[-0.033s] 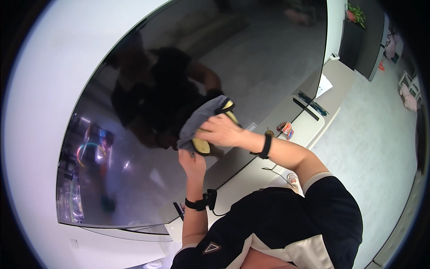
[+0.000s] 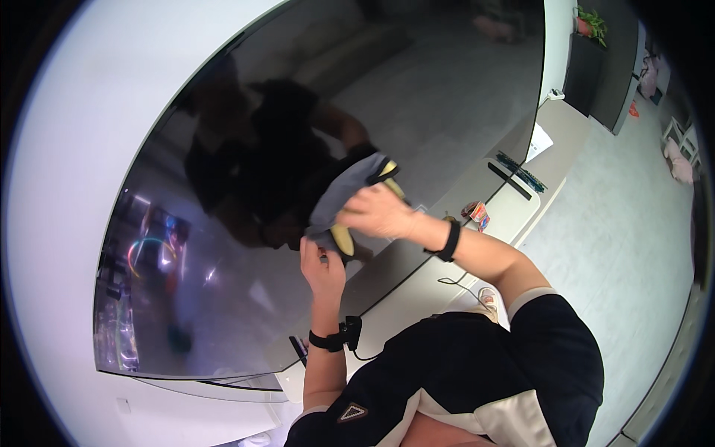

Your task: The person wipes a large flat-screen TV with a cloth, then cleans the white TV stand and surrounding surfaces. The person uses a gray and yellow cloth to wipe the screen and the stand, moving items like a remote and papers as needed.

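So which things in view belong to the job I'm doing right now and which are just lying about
Part of the job:
- grey-and-yellow cloth, held by your left hand and right hand
- large dark screen, likely, as the cloth is right in front of it

Just lying about, apparently:
- red packet
- white paper
- potted plant

Left hand and right hand on grey-yellow cloth

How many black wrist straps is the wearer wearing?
2 visible: the left strap around the left wrist, with a small black box on it, and the right strap around the right wrist. Both wrists show clearly.
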Demonstrator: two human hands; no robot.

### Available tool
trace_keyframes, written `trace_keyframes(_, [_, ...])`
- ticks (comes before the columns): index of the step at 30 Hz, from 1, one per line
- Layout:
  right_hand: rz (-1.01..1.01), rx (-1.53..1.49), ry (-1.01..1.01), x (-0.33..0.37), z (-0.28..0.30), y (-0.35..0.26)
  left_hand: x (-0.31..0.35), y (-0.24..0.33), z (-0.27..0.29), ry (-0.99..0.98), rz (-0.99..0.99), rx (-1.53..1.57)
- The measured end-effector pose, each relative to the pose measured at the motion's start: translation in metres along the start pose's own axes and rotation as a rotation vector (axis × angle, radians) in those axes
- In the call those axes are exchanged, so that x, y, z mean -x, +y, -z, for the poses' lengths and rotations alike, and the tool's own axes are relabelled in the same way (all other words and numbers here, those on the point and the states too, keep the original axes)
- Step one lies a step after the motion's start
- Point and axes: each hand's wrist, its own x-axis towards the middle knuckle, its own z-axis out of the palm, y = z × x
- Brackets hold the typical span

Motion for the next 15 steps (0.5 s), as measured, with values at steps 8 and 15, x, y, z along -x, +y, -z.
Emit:
trace_keyframes(8, [-0.552, 0.047, 0.773, -0.066, 0.035, 0.075, 0.017, -0.004, 0.054, 0.036, 0.114, 0.122])
trace_keyframes(15, [-0.001, 0.042, 0.134, -0.095, -0.036, -0.063, 0.031, -0.033, 0.064, 0.171, 0.309, 0.266])
